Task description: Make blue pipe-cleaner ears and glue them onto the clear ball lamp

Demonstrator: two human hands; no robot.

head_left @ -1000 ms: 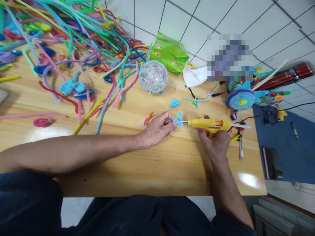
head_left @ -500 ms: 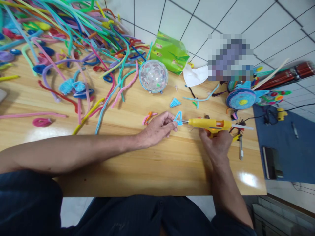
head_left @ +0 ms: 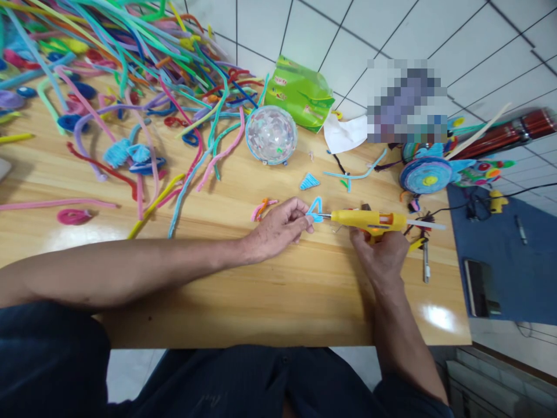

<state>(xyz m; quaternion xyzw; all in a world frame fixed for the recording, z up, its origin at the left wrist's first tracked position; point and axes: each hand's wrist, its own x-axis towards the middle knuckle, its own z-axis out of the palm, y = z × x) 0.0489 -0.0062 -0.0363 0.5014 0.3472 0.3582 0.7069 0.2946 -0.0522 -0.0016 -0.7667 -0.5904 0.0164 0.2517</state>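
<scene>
Between the thumb and fingers of my left hand (head_left: pixel 282 226) is a light-blue pipe cleaner (head_left: pixel 319 204) bent into a small triangle. My right hand (head_left: pixel 383 255) is wrapped round the handle of a yellow hot glue gun (head_left: pixel 363 218), with a clear glue stick jutting from its back. The gun's metal nozzle meets the lower right part of the triangle; whether glue is coming out is too small to see. Just beyond the triangle lies a filled, striped light-blue triangle (head_left: pixel 309 182). A pink and orange pipe-cleaner piece (head_left: pixel 263 209) is partly behind my left hand.
A large heap of coloured pipe cleaners (head_left: pixel 143 52) covers the back left. A clear dome (head_left: pixel 271 134) and a green packet (head_left: pixel 300 93) stand at the back middle. Pipe-cleaner crafts (head_left: pixel 426 174) and a red flask (head_left: pixel 509 133) are at right, near a blue mat (head_left: pixel 517 249).
The glue gun and my right hand have shifted very slightly left, toward the triangle. My left hand and the pipe cleaner look the same.
</scene>
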